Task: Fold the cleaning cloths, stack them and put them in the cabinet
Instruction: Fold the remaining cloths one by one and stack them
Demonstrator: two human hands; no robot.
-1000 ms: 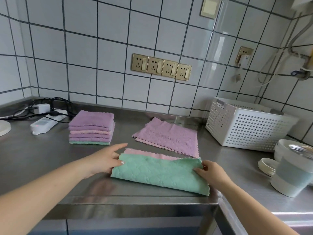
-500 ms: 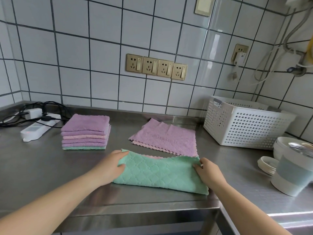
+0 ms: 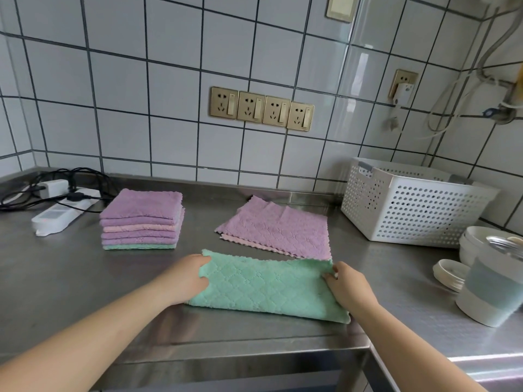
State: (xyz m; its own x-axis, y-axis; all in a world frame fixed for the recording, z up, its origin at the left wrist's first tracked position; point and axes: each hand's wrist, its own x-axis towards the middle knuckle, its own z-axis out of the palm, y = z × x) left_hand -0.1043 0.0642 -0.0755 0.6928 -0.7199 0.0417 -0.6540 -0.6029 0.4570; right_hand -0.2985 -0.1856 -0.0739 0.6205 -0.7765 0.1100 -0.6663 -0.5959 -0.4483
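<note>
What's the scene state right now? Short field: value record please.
surface: steel counter
in work: green cloth, folded once into a long strip
left hand: grips the strip's left end
right hand: grips the strip's right end
folded stack: back left, purple on top
unfolded: purple cloth over a pink cloth
basket: back right
cabinet: not in view
</note>
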